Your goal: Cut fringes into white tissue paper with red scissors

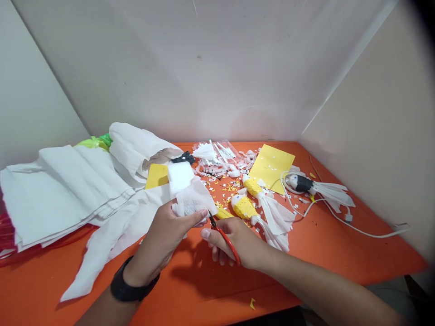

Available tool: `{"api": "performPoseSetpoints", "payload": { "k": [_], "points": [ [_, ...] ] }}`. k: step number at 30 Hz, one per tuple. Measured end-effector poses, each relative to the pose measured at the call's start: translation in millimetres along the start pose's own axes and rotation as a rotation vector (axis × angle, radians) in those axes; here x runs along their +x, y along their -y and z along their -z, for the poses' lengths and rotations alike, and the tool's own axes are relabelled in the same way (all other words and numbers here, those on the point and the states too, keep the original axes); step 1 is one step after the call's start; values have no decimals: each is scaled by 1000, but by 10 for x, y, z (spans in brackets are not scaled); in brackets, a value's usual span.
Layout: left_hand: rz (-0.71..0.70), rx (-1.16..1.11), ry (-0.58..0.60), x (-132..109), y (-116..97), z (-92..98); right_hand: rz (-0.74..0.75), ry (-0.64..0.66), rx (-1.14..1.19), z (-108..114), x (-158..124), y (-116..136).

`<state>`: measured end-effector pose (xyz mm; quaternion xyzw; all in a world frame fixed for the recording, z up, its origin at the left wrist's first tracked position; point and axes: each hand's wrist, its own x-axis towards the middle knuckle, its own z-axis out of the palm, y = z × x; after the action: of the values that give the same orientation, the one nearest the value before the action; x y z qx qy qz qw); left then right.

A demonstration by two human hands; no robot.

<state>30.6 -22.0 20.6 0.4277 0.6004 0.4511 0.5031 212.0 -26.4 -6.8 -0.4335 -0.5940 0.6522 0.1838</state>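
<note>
My left hand [173,233] pinches a piece of white crepe paper [195,197] between thumb and fingers. In my right hand [238,242] are red-handled scissors [228,242], their dark blades at the right edge of that paper. Whether the blades are parted I cannot tell. Just beyond the paper stands a white foam-like block [181,176]. To the right lie two yellow fish figures, one nearer [245,207] and one behind it [253,184], both with white paper tails. A black and white fish figure [302,183] rests farther right.
Large folded white sheets [68,190] cover the left of the orange table [356,244]. A clear tray with pens [224,151], scattered paper bits and a yellow sheet [272,165] lie at the back. A white cable [367,233] crosses the right side.
</note>
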Motion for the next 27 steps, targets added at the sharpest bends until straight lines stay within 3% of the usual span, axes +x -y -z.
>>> {"api": "performPoseSetpoints", "payload": {
  "k": [10,27],
  "points": [
    [0,36,7,-9,-13,2,2,8,-10,-5,-5,-1],
    [54,-90,42,13,43,22,-19,17,-11,-2,3,35]
  ]
}}
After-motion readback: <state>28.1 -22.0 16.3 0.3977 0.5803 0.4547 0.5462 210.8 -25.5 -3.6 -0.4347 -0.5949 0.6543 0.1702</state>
